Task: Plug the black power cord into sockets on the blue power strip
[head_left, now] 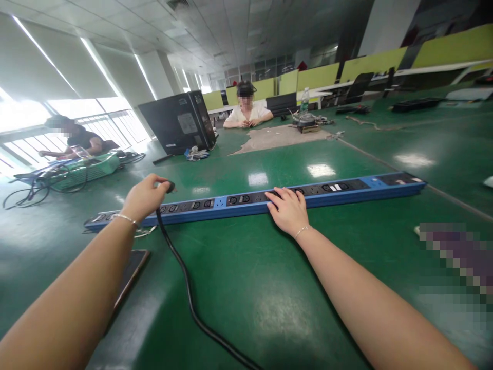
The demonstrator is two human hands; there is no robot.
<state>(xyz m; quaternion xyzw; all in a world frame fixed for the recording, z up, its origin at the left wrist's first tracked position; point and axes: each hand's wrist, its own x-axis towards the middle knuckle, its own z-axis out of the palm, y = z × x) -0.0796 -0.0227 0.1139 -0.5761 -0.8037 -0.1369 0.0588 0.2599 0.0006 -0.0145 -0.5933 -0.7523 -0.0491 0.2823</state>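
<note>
A long blue power strip (241, 209) with black sockets lies across the green table. My right hand (288, 208) rests on its middle, fingers spread over the top and the near edge. Above the left part of the strip, my left hand (144, 199) is closed on a black power plug (170, 187), which sticks out past the fingertips to the right. From under that hand a black cord (188, 288) runs down to the bottom edge of the view. The plug appears to be apart from the sockets.
A dark flat device (131, 270) lies beneath my left forearm. Beyond the strip stand a black computer case (181, 123) and a green basket (90, 172) with cables. Two people sit across the table. A bottle (304, 102) stands far back; a blurred-out object (462, 252) lies at right.
</note>
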